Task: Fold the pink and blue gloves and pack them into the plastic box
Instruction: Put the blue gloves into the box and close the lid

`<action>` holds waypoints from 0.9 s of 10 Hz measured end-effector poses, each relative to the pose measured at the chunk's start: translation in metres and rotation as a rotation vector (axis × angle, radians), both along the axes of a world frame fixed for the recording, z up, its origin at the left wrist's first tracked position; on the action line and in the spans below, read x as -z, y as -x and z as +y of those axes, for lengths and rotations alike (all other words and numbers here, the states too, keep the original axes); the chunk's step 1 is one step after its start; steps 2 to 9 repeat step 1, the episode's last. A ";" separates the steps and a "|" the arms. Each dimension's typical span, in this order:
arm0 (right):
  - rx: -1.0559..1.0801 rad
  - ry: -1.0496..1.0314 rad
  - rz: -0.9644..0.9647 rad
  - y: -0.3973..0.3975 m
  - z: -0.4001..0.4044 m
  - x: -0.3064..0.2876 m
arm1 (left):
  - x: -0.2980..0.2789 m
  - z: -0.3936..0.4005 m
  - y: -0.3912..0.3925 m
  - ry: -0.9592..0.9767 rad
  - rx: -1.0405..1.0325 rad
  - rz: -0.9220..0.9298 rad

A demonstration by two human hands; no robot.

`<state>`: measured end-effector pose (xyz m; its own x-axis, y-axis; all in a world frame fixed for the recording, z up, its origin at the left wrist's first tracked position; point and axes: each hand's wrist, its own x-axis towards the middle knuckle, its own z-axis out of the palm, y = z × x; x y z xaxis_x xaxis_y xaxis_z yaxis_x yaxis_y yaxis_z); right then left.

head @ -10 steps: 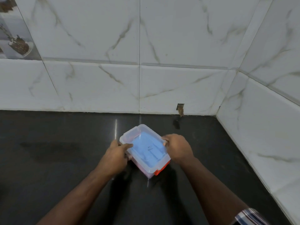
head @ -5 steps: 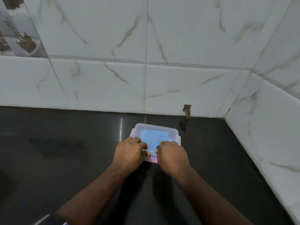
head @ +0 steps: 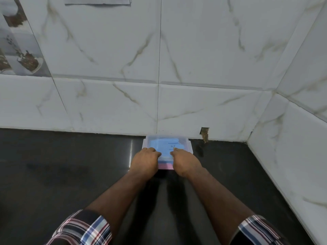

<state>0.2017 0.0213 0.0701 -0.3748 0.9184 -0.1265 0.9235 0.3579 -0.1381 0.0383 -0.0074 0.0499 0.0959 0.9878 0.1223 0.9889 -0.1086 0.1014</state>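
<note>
The clear plastic box [head: 188, 142] lies on the black counter, its far edge against the tiled back wall, with its lid on. Blue glove material [head: 162, 145] shows through the lid, and a pink glove strip [head: 166, 166] shows at the near side. My left hand [head: 144, 160] rests on the near left corner of the box, fingers curled over the lid edge. My right hand [head: 185, 161] does the same at the near right corner. The box's near edge is hidden under both hands.
The black counter [head: 62, 174] stretches left and toward me. White marble tiles form the back wall and a side wall [head: 292, 147] at the right, meeting in a corner. A small chipped hole [head: 204, 132] sits in the back wall right of the box.
The box went from tilted and held at its sides to flat and square, then slid away from me up to the back wall. Both hands moved onto its near edge.
</note>
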 end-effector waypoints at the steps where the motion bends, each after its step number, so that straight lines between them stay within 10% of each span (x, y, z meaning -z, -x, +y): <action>1: 0.023 -0.037 0.042 0.004 0.001 -0.012 | -0.004 0.002 0.002 -0.070 -0.009 -0.035; 9: 0.023 -0.037 0.042 0.004 0.001 -0.012 | -0.004 0.002 0.002 -0.070 -0.009 -0.035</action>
